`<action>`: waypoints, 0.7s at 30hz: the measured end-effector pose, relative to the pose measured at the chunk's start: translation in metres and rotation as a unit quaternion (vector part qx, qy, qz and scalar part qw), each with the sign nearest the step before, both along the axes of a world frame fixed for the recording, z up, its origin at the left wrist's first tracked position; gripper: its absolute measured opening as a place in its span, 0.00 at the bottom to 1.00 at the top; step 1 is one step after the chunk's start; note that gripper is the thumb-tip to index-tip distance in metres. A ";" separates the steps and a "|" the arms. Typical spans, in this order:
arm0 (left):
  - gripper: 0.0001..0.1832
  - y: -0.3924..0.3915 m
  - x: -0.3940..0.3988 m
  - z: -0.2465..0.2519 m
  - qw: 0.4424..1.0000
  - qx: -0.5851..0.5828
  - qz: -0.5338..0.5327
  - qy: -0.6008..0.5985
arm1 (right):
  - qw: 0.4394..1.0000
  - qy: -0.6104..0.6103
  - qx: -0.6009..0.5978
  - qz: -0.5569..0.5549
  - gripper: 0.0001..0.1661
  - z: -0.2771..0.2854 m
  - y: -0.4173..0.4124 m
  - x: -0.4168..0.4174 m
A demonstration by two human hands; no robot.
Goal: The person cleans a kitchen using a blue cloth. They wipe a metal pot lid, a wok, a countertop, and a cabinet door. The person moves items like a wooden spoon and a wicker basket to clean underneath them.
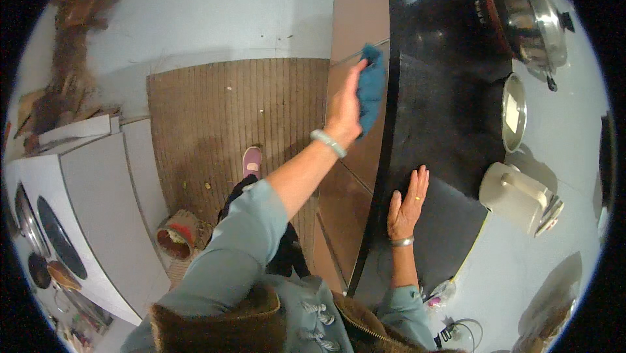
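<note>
My left hand [345,106], with a pale bangle at its wrist, holds a blue cloth [371,91] against the brown tiled side [359,25] of the counter, just below its edge. My right hand [408,208], wearing a ring and a silver-coloured bangle, rests palm down on the black countertop [445,113], its fingers stretched out and holding nothing. The underside of the cloth and parts of my left fingers are hidden.
Along the counter's far side stand a lidded metal pot [528,20], a metal bowl [514,133] and a cream pitcher-like container [513,199]. Below lies a ribbed brown mat [220,108], with a reddish bucket [176,238] and a white cabinet [102,201] at left.
</note>
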State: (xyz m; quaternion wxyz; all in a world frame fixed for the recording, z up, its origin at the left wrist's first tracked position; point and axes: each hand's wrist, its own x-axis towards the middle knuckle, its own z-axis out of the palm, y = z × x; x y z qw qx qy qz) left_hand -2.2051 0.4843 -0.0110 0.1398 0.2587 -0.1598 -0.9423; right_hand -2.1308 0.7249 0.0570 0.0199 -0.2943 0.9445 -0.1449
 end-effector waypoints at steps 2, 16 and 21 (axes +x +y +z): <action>0.34 0.022 -0.028 -0.015 0.982 -0.186 -0.007 0.006 | 1.000 0.004 0.005 0.002 0.32 -0.002 -0.006 -0.003; 0.35 0.115 0.130 -0.001 0.905 -0.275 -0.322 -0.035 | 0.999 -0.008 0.035 -0.004 0.33 0.001 -0.004 -0.007; 0.37 0.118 0.168 0.016 0.912 -0.116 -0.386 -0.071 | 1.000 -0.014 0.023 -0.003 0.33 0.003 -0.009 -0.006</action>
